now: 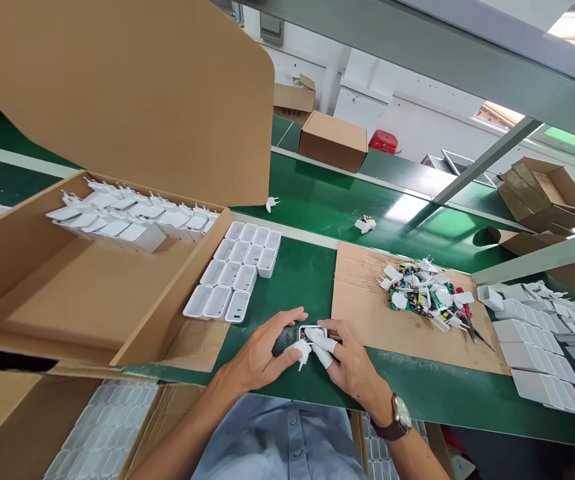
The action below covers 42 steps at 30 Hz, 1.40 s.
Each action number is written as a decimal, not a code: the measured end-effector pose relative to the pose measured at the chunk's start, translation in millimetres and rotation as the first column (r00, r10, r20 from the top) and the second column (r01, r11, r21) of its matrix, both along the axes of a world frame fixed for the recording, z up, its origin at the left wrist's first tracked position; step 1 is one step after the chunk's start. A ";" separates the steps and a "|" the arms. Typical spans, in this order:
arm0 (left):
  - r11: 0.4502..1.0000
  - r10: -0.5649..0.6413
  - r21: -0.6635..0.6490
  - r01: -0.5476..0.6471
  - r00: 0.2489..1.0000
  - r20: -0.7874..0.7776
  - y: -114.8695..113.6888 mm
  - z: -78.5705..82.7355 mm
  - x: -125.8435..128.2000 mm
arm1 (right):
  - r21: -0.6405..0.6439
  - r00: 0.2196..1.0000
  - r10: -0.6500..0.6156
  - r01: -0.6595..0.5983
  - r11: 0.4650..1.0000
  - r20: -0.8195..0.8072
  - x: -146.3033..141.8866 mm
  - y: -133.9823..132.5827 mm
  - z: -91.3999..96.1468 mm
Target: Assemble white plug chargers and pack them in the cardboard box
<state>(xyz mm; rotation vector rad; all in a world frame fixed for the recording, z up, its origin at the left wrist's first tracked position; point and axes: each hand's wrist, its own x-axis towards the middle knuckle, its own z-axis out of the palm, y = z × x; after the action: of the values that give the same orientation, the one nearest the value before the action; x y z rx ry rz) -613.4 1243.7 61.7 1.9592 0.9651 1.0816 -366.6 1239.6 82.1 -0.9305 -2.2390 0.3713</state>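
Both hands meet over a small white plastic charger housing (312,329) at the bench's front edge, its open side up, with electronic parts partly showing inside. My left hand (267,350) curls around the housing's left side, its thumb against a white plug piece (302,352) with pins that hangs at the near side. My right hand (354,363), white covers on some fingertips, grips the right side and presses fingers at the opening. Those fingers hide much of the inside. To the left, rows of empty white housings (230,273) stand open side up.
An open cardboard box (162,300) at left holds white plug-topped units (117,213). On a cardboard sheet (362,313) at right lie circuit boards with plugs (422,293) and red-handled pliers (466,308). Stacked white units (532,340) stand far right. A metal post (492,157) rises behind.
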 end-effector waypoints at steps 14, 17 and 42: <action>0.994 0.069 0.087 -0.061 0.993 -0.091 -5.9 -1.2 13.9 | -0.026 0.999 -0.023 0.022 0.999 -0.048 4.9 -2.2 -9.5; 0.995 0.071 0.071 -0.064 0.993 -0.098 -5.6 -0.5 14.1 | -0.040 0.999 -0.039 0.039 0.998 -0.021 5.0 -4.8 -13.2; 0.990 -0.057 -0.136 0.045 0.994 -0.088 1.3 -18.7 15.2 | -0.185 0.872 -0.445 0.481 0.857 0.206 4.8 274.6 9.5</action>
<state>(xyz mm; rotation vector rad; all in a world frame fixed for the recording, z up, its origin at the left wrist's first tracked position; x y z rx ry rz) -598.2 1245.0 43.0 1.9267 1.0045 0.8815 -361.7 1514.1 91.6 -1.6346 -2.0391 0.3467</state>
